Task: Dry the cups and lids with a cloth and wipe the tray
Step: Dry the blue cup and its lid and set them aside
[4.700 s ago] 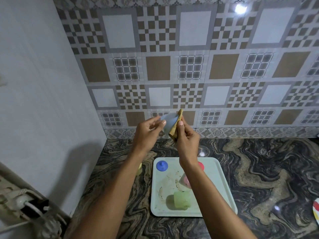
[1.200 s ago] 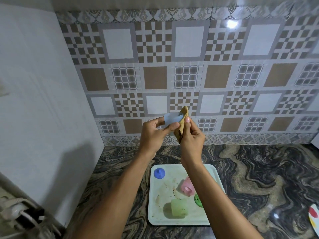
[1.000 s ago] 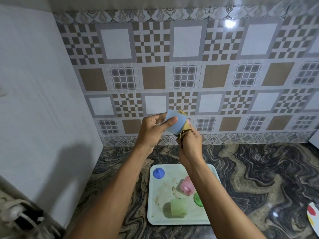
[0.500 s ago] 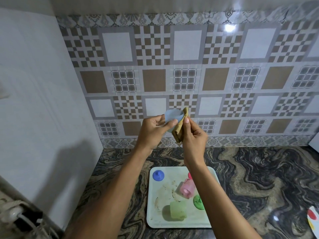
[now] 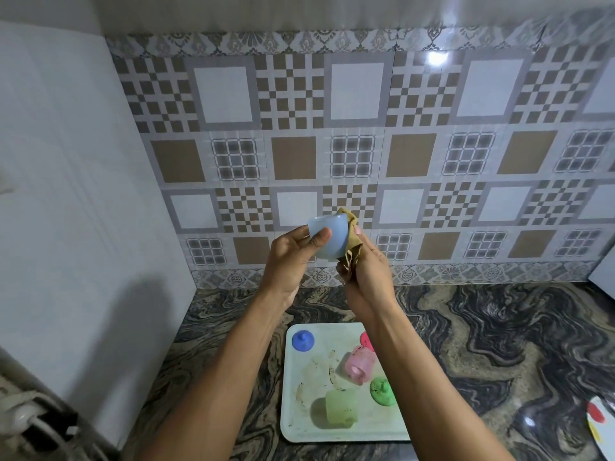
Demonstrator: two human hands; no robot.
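Nearest me, low in the head view, the tray sat on the table with brown smears across its bare left half, so I judged the wipe not yet done. A green cup lay on it at the near side, a green lid just to its right and a pink cup on its side beyond that. A red lid was half hidden behind my right forearm. The blue lid stood alone in the far left corner, well apart from the rest. These pieces looked to be waiting their turn. A plate showed at the right edge of the table.

Beyond the tray, both hands were raised over the table, I think so that drips would fall clear of the waiting pieces. My left hand gripped the blue cup, thumb across its near side and fingers curled behind, mouth roughly upward. That grip left the cup's right side and base free. My right hand pinched the bunched cloth and pressed it against that free side, with folds showing above and below the fingers. I judged this as drying the outside of the first cup. I could not tell whether the inside was dry.

Farthest off stood the tiled wall.
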